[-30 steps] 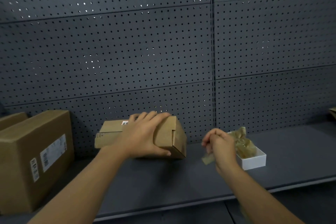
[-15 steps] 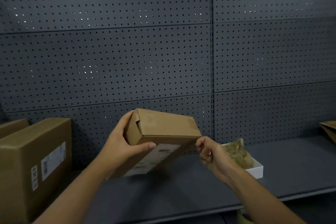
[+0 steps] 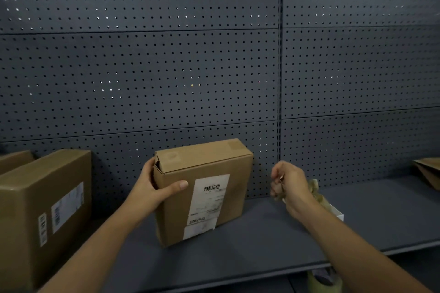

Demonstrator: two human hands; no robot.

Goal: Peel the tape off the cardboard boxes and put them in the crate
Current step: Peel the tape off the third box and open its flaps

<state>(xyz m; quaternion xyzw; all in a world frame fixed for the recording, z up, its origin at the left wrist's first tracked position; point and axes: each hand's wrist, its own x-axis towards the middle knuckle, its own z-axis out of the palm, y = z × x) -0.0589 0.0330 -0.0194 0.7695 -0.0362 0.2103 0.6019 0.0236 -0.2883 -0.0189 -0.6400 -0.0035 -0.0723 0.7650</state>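
A small cardboard box [image 3: 175, 216] stands on edge on the grey shelf [image 3: 262, 247], its white shipping label facing me. My left hand [image 3: 152, 189] grips its upper left corner, thumb across the front and fingers behind. A flap at that corner gapes slightly. My right hand [image 3: 291, 183] hovers to the right of the box, clear of it, with its fingers curled. I see nothing held in it. Behind that hand a white tray [image 3: 339, 216] holds crumpled peeled tape [image 3: 314, 187]. No crate is in view.
A large labelled cardboard box [image 3: 47, 188] stands at the left, with another box [image 3: 14, 159] behind it. A brown cardboard piece [image 3: 428, 171] lies at the far right. The pegboard wall [image 3: 214, 66] backs the shelf. A tape roll [image 3: 323, 283] sits below the shelf's front edge.
My left hand lifted the small box off the shelf, turned it over and set it upright with the label facing me. My right hand moved from its corner back to the right.
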